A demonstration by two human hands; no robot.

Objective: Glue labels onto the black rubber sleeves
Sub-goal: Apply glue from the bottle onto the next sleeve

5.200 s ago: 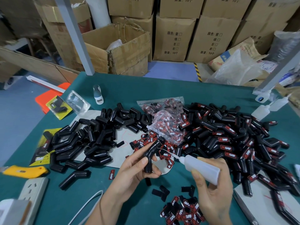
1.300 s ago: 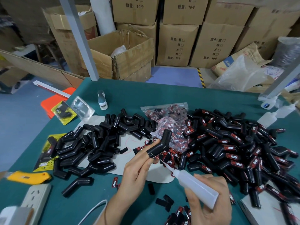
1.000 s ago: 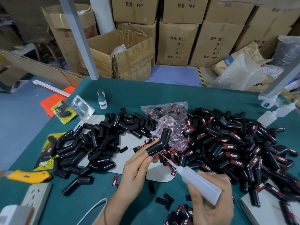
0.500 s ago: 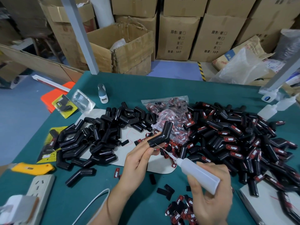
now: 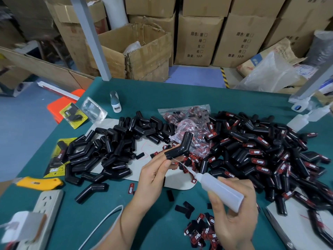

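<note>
From the head camera, the left hand (image 5: pixel 153 175) holds one bent black rubber sleeve (image 5: pixel 179 147) slipped over a fingertip, above the table (image 5: pixel 162 94); that fingertip is hidden. The right hand (image 5: pixel 234 219), cut off at the bottom edge, grips one glue bottle (image 5: pixel 222 191), whose fine needle seems to touch the sleeve. Two sleeve heaps, unlabelled (image 5: pixel 111 147) and labelled (image 5: pixel 270 154), are too many to count.

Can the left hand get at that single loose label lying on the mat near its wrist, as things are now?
Probably not yet. The loose label lies uncovered beside the left hand, nothing over it, but that hand is gripping a black rubber sleeve while the right hand aims the glue bottle at it.
</note>
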